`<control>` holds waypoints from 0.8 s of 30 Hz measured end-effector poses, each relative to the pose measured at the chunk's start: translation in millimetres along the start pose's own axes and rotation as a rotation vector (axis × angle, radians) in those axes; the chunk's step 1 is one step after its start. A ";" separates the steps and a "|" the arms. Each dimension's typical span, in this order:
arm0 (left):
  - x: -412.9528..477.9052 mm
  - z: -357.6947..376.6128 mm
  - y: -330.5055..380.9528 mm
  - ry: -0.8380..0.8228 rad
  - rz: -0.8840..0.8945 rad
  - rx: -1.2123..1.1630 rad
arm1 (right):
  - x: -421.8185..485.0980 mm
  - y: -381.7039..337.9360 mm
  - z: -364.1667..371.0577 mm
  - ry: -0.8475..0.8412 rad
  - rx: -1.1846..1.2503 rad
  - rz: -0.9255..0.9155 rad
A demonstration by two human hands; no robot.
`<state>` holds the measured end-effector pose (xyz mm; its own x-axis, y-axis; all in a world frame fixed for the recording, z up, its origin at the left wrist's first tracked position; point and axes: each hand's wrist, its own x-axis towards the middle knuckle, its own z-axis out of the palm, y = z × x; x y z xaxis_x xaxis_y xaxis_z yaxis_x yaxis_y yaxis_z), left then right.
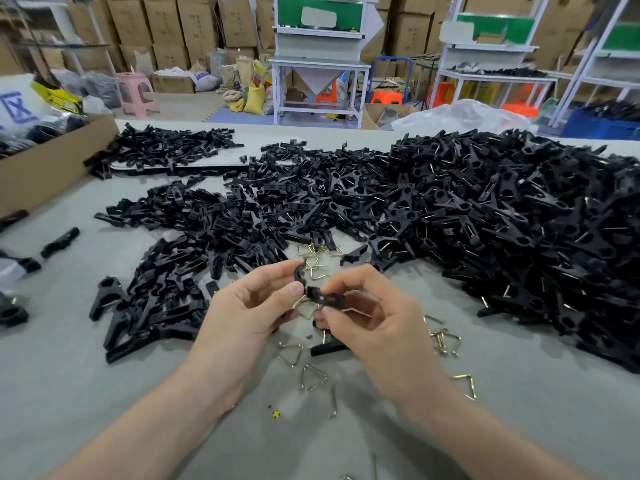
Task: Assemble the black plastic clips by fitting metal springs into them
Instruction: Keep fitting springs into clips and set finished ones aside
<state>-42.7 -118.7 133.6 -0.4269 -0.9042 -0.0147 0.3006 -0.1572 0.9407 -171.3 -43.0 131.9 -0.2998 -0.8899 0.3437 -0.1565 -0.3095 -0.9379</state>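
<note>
**Hands, centre of frame.** The left hand (256,306) pinches a black plastic clip half (298,271) between thumb and forefinger, with the other fingers loosely curled. The piece is matt black, and its curved, hook-like end stands up above the thumb tip.

The right hand (374,317) pinches a second clip half (330,299) between thumb and fingertips. This piece lies roughly level, and its left end meets the first piece beside the left thumb.

A brass-coloured wire spring (304,309), bent into a triangular form, shows just below the join. Whether it is seated in either half cannot be told.

**Table.** Both hands are above a grey table (104,393).
- Loose springs (313,377) of the same triangular wire lie scattered in the lower centre.
- More springs lie just beyond the hands.
- A single black piece (327,349) lies on the table under the right hand.

**Stock.**
- A left pile (180,282) of black parts lies centre left of the frame. Hardly any metal shows in it.
- A large heap (519,220) fills the right side, and many of its clips show thin metal wire.
- A cardboard box (52,161) sits at the left edge.
</note>
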 end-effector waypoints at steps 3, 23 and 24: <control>-0.3 -1.2 0.6 -0.011 -0.001 0.050 | -1.0 4.0 -0.6 0.050 0.029 0.010; 1.2 0.3 -3.3 -0.122 -0.018 -0.018 | -0.3 5.0 1.2 0.144 -0.162 -0.119; 1.5 -0.1 -3.7 -0.126 -0.011 -0.003 | -0.1 5.6 0.6 0.146 -0.154 -0.117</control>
<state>-44.3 -119.5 130.0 -0.5341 -0.8452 0.0184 0.2979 -0.1678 0.9397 -171.5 -44.8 126.6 -0.4020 -0.7900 0.4629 -0.3362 -0.3429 -0.8771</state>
